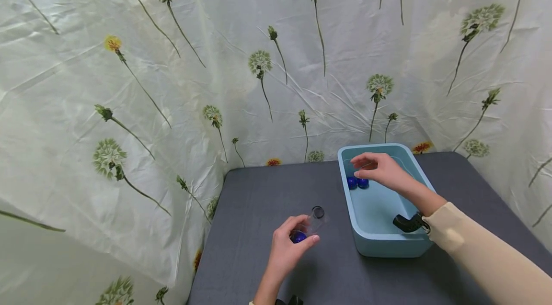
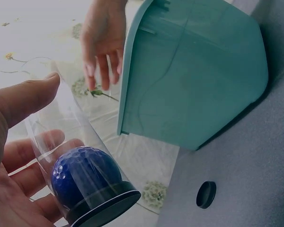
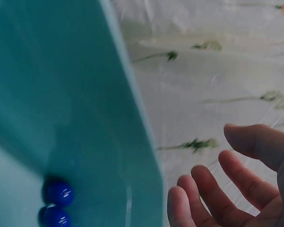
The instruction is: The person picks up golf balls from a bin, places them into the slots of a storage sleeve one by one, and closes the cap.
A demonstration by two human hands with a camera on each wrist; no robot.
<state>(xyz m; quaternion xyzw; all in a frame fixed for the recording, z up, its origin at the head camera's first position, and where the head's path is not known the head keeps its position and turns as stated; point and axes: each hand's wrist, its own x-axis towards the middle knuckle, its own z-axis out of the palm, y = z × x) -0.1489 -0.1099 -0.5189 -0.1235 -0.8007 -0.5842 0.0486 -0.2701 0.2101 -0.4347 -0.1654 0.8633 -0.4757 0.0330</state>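
Note:
My left hand (image 1: 286, 247) grips a clear plastic tube (image 2: 68, 120) between thumb and fingers. Inside its lower end sits a dimpled blue golf ball (image 2: 85, 176), just above a black end cap (image 2: 106, 210); the tube's other end shows no cap. My right hand (image 1: 381, 170) is over the far part of a light blue bin (image 1: 390, 236), fingers loosely bent with nothing between them. Two blue balls (image 3: 57, 192) lie side by side on the bin's floor, below the right hand's fingertips.
A loose black cap (image 2: 206, 194) lies on the dark grey table (image 1: 258, 195), left of the bin. Behind the table hangs a pale sheet (image 1: 241, 80) printed with dandelions. A black wrist mount (image 1: 409, 222) on the right arm overlaps the bin.

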